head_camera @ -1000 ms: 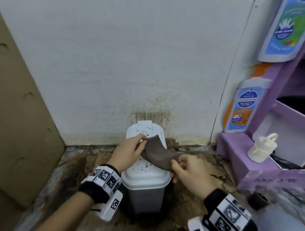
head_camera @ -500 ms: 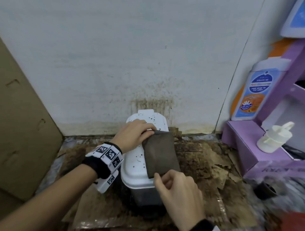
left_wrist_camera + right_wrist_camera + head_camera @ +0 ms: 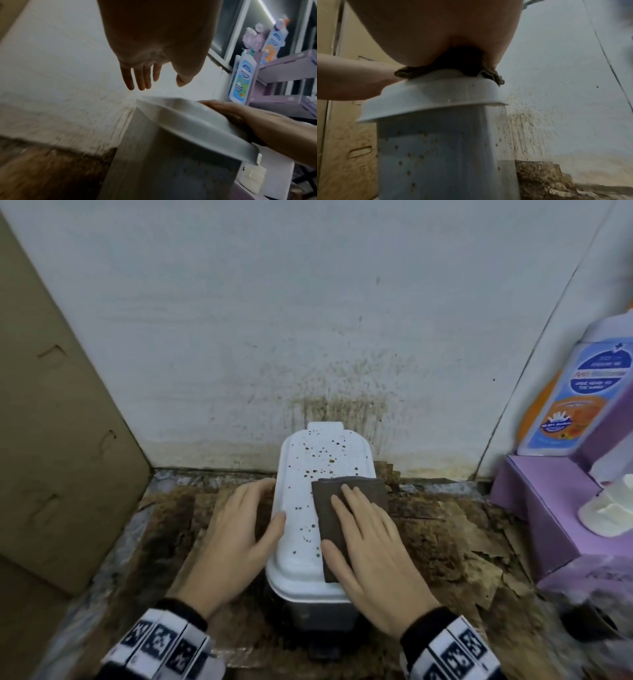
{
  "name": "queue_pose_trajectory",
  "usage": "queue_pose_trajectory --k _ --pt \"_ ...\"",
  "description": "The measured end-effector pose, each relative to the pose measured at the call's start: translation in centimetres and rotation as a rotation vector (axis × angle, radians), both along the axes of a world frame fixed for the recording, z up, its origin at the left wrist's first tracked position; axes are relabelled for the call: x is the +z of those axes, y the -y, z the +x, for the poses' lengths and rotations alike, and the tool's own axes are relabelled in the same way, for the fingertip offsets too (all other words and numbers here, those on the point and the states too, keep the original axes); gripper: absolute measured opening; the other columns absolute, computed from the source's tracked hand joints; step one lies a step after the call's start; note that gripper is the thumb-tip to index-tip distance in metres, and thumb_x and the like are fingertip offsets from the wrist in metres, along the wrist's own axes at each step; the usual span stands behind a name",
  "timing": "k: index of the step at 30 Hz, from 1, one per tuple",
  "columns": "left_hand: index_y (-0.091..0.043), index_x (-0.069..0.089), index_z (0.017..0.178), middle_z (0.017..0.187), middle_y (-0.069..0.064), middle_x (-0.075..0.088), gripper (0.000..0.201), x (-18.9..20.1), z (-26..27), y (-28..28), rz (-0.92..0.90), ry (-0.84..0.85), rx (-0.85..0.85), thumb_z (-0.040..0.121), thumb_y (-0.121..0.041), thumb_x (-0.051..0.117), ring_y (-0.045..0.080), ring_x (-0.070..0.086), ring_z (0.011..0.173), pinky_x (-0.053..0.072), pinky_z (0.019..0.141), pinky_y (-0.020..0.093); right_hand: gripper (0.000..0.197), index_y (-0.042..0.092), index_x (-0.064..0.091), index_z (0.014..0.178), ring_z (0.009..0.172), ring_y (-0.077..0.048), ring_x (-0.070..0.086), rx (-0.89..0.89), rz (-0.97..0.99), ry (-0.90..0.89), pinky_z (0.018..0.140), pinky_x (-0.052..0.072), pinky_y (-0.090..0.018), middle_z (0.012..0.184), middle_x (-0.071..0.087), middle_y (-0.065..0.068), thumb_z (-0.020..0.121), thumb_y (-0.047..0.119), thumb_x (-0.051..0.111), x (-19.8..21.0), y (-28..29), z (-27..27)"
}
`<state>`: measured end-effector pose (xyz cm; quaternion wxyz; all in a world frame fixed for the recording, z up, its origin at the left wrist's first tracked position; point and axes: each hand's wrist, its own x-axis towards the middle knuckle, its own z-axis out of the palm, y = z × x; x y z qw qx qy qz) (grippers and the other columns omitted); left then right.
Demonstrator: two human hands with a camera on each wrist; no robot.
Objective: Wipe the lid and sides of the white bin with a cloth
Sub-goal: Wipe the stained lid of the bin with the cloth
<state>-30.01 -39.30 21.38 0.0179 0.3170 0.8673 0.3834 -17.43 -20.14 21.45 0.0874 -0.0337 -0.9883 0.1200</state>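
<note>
Lid wipe starting: my right hand (image 3: pixel 370 546) lies flat, pressing the cloth (image 3: pixel 346 494) onto the white bin (image 3: pixel 301 542) lid's right half, left hand (image 3: pixel 236 535) open, steadying its left edge; next, sweep across the specks.

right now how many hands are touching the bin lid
2: left hand rests open against the white lid's left edge; right hand presses the brown cloth flat on its right half.

No legible text. Blue-and-orange bottle cutout (image 3: pixel 579 419) at 3 o'clock carries label print, too blurred to read.
</note>
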Motion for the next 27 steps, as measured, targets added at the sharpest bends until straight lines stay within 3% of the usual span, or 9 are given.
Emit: queue_pose_trajectory --k 5,9,13,17,22,27 --pt "-0.046 0.003 0.159 0.163 -0.028 0.018 0.107 -3.0 1.3 1.0 0.085 0.285 -0.006 0.076 -0.085 0.058 -0.006 0.024 0.147 0.030 0.119 0.034 0.066 0.015 0.021 0.161 0.156 -0.013 0.005 -0.084 0.011 -0.025 0.124 -0.001 -0.029 0.169 0.012 0.000 0.105 0.052 0.021 -0.9 0.4 -0.1" --pt "-0.054 -0.005 0.156 0.163 -0.035 0.006 0.129 -4.5 1.6 0.8 0.049 0.332 -0.056 0.059 -0.087 0.073 -0.002 0.016 0.152 0.028 0.123 0.046 0.068 0.015 0.018 0.161 0.156 -0.013 0.002 -0.106 -0.001 -0.010 0.123 -0.004 -0.027 0.169 0.007 -0.001 0.104 0.052 0.021 -0.7 0.4 -0.5" --pt "-0.071 -0.012 0.144 0.161 -0.040 0.000 0.129 -5.1 1.9 0.4 0.076 0.329 -0.083 0.053 -0.084 0.080 -0.003 0.010 0.153 0.025 0.124 0.049 0.071 0.021 -0.002 0.162 0.154 -0.007 -0.017 -0.064 0.019 0.097 0.126 -0.006 -0.030 0.169 -0.012 0.004 0.102 0.056 0.012 -0.1 -1.2 -1.9" --pt "-0.060 0.004 0.153 0.160 -0.037 0.016 0.124 -4.9 1.8 0.1 0.166 0.349 -0.121 0.060 -0.073 0.085 -0.001 0.022 0.151 0.031 0.120 0.051 0.069 0.022 -0.007 0.161 0.153 -0.006 -0.021 -0.027 -0.009 0.148 0.127 -0.005 -0.033 0.168 -0.018 0.005 0.105 0.054 0.015 0.3 -2.9 -3.9" --pt "-0.057 0.003 0.156 0.162 -0.034 0.019 0.121 -4.8 1.7 -0.1 0.186 0.373 -0.159 0.068 -0.065 0.086 0.001 0.023 0.152 0.032 0.120 0.053 0.069 0.022 -0.009 0.161 0.152 -0.007 -0.022 -0.026 -0.010 0.157 0.127 -0.006 -0.033 0.168 -0.020 0.005 0.103 0.055 0.012 0.3 -2.7 -4.1" --pt "-0.055 0.002 0.156 0.162 -0.034 0.016 0.124 -5.0 1.7 0.0 0.164 0.332 -0.132 0.065 -0.070 0.084 0.000 0.020 0.152 0.032 0.120 0.052 0.065 0.023 -0.015 0.159 0.146 -0.002 -0.034 -0.061 -0.032 0.131 0.121 -0.017 -0.025 0.164 -0.030 0.009 0.107 0.051 0.012 0.5 -0.4 -1.0"
